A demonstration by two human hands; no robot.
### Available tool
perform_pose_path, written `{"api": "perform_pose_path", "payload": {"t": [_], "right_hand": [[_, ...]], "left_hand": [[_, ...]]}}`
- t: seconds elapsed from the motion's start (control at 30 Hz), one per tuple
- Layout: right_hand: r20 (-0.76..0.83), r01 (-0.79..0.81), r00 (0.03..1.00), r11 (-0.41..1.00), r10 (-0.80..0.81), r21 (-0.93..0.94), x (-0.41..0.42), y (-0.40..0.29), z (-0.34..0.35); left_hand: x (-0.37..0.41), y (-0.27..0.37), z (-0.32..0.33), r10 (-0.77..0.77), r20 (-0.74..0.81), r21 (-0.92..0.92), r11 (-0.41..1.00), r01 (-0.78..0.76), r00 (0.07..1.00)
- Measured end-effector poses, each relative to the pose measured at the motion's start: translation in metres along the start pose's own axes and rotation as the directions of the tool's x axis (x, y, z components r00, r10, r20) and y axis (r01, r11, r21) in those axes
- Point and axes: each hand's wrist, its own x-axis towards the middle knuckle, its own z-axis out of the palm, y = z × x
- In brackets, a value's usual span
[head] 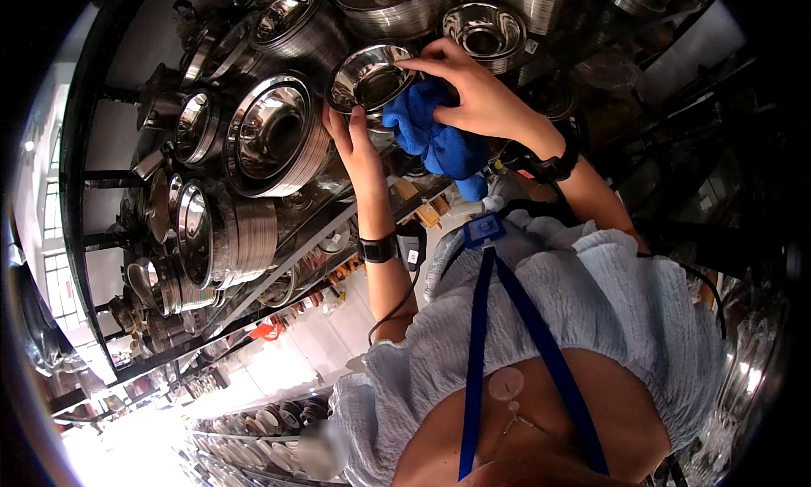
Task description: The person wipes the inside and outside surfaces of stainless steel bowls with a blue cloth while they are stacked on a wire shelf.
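Note:
A shiny stainless steel bowl is tilted between my two hands at the shelf's front, atop what appears to be a stack of bowls. My left hand grips its lower left rim, thumb over the edge. A bunched blue cloth hangs from my right hand, pinched by the thumb. One right fingertip touches the bowl's right rim. The cloth covers part of the stack below.
Stacked steel basins stand close left of my left hand. Another bowl stack rises beyond my right hand. More nested bowls fill the shelf farther left. The shelf's metal front edge runs diagonally below; a blue lanyard hangs at my chest.

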Motion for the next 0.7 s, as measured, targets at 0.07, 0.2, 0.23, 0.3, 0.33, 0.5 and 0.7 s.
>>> {"api": "perform_pose_path", "payload": {"t": [0.07, 0.2, 0.23, 0.3, 0.33, 0.5, 0.7], "right_hand": [[0.009, -0.005, 1.000, 1.000, 0.005, -0.019, -0.002, 0.001, 0.002], [0.003, 0.016, 1.000, 1.000, -0.016, -0.017, -0.006, 0.005, 0.004], [-0.003, 0.019, 1.000, 1.000, -0.019, -0.007, -0.007, 0.005, 0.004], [-0.018, 0.028, 0.999, 1.000, -0.028, 0.014, -0.010, 0.004, 0.003], [-0.034, 0.029, 0.999, 0.999, -0.028, 0.025, -0.012, 0.002, 0.002], [0.045, -0.012, 0.999, 0.998, 0.010, 0.056, -0.025, -0.009, -0.011], [0.061, -0.107, 0.992, 0.994, 0.107, -0.002, -0.038, -0.011, -0.025]], "left_hand": [[0.000, -0.006, -0.002, 0.032, -0.026, 0.053, 0.998, -0.031, 0.999], [-0.004, 0.002, 0.005, 0.114, -0.047, 0.121, 0.987, -0.107, 0.992], [-0.004, 0.004, 0.006, 0.090, -0.042, 0.103, 0.991, -0.086, 0.995], [-0.006, 0.007, 0.005, 0.045, -0.029, 0.068, 0.997, -0.043, 0.999], [-0.007, 0.008, 0.005, 0.037, -0.027, 0.059, 0.998, -0.035, 0.999], [-0.008, 0.012, 0.005, -0.012, 0.031, -0.003, 1.000, 0.012, 0.999], [-0.009, 0.005, 0.007, 0.021, -0.038, 0.059, 0.998, -0.018, 0.999]]}}
